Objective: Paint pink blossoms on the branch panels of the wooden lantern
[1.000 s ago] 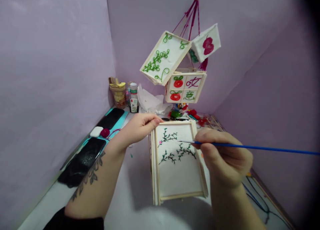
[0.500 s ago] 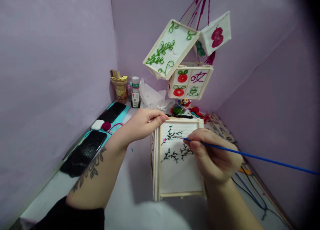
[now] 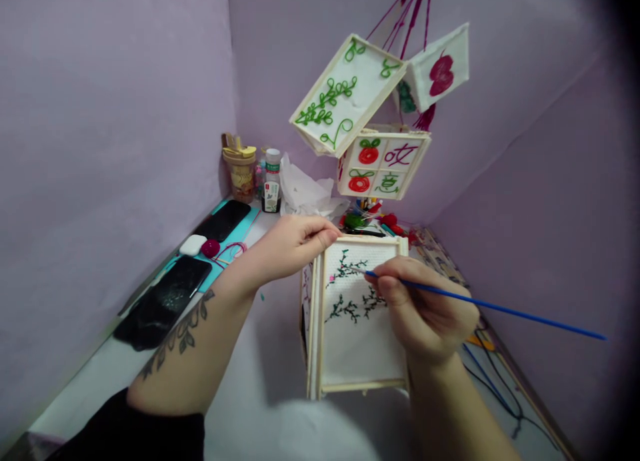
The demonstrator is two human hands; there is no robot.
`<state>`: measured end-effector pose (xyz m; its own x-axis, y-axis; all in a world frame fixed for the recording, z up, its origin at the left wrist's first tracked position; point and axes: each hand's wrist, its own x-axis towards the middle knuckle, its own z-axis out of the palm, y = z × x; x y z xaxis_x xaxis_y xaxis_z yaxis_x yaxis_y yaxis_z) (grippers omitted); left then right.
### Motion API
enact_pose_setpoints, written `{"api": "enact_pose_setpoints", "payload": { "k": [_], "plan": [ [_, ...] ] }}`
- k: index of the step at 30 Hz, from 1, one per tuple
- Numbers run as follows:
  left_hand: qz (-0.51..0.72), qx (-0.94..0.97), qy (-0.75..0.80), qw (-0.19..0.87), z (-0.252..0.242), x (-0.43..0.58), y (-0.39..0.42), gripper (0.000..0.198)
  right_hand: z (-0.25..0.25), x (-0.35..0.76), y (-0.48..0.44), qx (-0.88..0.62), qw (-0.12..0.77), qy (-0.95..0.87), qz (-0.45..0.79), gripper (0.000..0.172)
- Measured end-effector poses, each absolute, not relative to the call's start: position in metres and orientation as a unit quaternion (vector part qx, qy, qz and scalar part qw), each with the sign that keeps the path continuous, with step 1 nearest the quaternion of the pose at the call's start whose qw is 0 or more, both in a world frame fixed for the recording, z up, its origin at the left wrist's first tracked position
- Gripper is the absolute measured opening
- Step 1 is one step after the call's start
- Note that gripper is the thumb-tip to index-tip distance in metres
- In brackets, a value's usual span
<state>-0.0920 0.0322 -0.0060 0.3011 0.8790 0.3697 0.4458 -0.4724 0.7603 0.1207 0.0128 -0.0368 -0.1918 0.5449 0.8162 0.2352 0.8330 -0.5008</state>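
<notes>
A wood-framed box (image 3: 364, 354) with a white panel stands on the table, painted with dark green branches and a small pink spot. My left hand (image 3: 305, 244) grips the box's top left edge, thumb and fingers closed on it. Between the thumb and fingers of my right hand (image 3: 430, 304) is a thin blue paintbrush (image 3: 510, 309). The brush tip is at the upper branch, right of the pink spot. My right hand hides part of the panel's right side.
Decorated lantern panels (image 3: 350, 94) hang on magenta cords above the box. Two phones (image 3: 163, 301), a white case (image 3: 193, 245) and magenta yarn (image 3: 211, 249) lie left. Behind are a cup (image 3: 241, 174), a bottle (image 3: 271, 181) and white tissue (image 3: 307, 191); cables (image 3: 520, 397) lie right.
The view has shifted slightly. The brush tip has moved a little to the right along the upper branch. Both hands keep their holds.
</notes>
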Motion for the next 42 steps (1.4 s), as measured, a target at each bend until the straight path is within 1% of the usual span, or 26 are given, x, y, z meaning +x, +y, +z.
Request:
{"api": "enact_pose_setpoints", "payload": {
  "k": [9,19,27,32,37,42],
  "plan": [
    [0.397,0.769,0.43,0.256,-0.008,-0.092,0.033,0.032,-0.039,0.121,0.016,-0.254,0.586,-0.756,0.148,0.018],
    [0.404,0.763,0.434,0.258,-0.009,-0.091,0.033,0.031,-0.038,0.121,0.017,-0.26,0.582,-0.758,0.141,0.013],
    [0.406,0.76,0.433,0.265,-0.009,-0.091,0.033,0.03,-0.038,0.12,0.017,-0.26,0.584,-0.756,0.142,0.013],
    [0.408,0.76,0.43,0.268,-0.01,-0.091,0.033,0.03,-0.038,0.119,0.016,-0.267,0.594,-0.744,0.15,0.011],
    [0.407,0.769,0.427,0.247,-0.012,-0.094,0.036,0.032,-0.032,0.122,0.01,-0.274,0.621,-0.712,0.177,0.009],
    [0.408,0.776,0.411,0.249,-0.009,-0.103,0.037,0.034,-0.027,0.12,0.003,-0.242,0.624,-0.721,0.18,0.009]
  ]
}}
